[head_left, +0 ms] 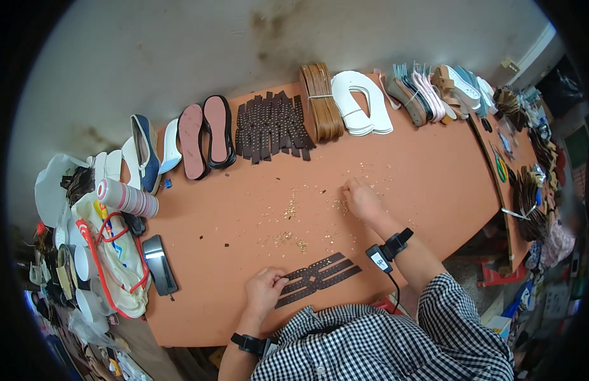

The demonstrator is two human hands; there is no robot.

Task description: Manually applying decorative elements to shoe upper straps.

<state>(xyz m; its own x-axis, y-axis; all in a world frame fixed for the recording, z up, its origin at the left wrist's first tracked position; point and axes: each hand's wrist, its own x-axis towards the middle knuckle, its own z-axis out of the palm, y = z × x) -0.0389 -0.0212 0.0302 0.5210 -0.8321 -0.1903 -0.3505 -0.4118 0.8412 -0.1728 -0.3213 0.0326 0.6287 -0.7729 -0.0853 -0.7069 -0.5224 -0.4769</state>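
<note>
A dark brown perforated shoe strap piece (312,278), slit into several bands joined at the middle, lies on the near part of the table. My left hand (264,291) pinches its left end between thumb and fingers. Farther off to the right, my right hand (363,199) has its fingers drawn together against the tabletop, among scattered tiny gold studs (291,208). Whatever those fingertips hold, if anything, is too small to make out. More gold studs (285,239) lie in a loose patch between the two hands.
Along the back stand studded dark straps (269,127), pink-topped soles (193,140), a tied brown bundle (321,105), white U-shaped pieces (377,117) and several shoes (456,89). At the left are a striped cup (132,198), cloth bag (120,273) and black case (158,267).
</note>
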